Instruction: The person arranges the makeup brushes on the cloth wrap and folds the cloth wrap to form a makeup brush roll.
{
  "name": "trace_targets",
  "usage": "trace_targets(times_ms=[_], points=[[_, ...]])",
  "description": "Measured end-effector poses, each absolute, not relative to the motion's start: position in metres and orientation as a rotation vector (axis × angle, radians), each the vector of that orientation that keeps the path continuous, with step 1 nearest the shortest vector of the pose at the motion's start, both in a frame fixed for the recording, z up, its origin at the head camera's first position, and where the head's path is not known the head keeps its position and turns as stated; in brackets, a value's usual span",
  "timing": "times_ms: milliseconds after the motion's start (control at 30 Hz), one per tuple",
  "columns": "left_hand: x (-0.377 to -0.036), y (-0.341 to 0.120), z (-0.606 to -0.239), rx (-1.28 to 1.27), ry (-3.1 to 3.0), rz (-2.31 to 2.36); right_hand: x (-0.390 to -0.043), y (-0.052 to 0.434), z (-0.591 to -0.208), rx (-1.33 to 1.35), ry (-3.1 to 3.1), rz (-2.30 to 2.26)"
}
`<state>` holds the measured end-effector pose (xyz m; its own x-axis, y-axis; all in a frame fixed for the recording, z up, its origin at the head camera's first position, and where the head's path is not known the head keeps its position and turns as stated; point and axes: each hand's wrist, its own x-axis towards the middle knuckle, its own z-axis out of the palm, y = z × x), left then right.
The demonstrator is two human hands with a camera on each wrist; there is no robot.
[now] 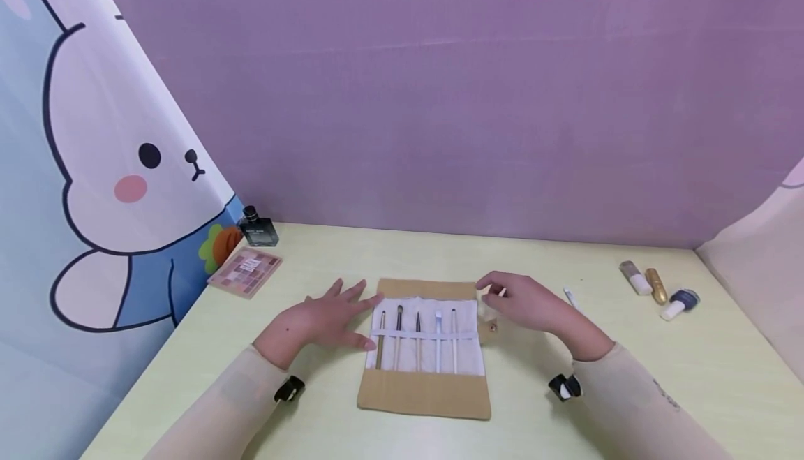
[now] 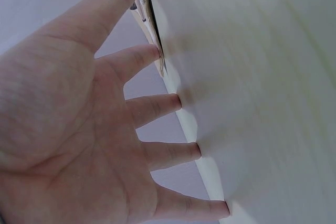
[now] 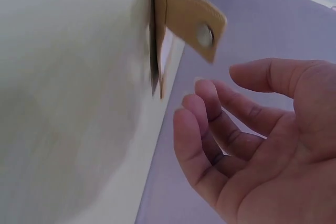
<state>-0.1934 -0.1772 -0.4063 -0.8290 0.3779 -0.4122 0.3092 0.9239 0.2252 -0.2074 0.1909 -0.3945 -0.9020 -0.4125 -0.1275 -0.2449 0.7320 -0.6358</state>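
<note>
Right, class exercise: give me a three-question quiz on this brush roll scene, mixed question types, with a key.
1. How many brushes sit in the open brush roll?
2. True or false: the left hand lies flat with straight fingers beside the roll's left edge.
3. The snap tab on the roll's right edge is: A) pinched by the right hand; B) free, with the curled right hand close by; C) closed over the brushes.

Key: 1. Five. 2. True. 3. B; in the right wrist view the fingers do not touch the tab.
</note>
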Motion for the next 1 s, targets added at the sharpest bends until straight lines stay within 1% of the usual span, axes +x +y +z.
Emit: trace_targets(times_ms=[600, 800, 1000], points=[[-0.192, -0.177, -0.406, 0.511, 2.637, 0.203, -0.208, 0.273, -0.373, -0.395, 2.822, -1.121], [-0.193, -0.178, -0.407, 0.51, 2.635, 0.208, -0.208, 0.3, -0.383, -0.336, 2.893, -0.967], [-0.192, -0.178, -0.405, 0.507, 2.625, 0.222, -0.21, 0.326, -0.397, -0.252, 2.755, -0.9]])
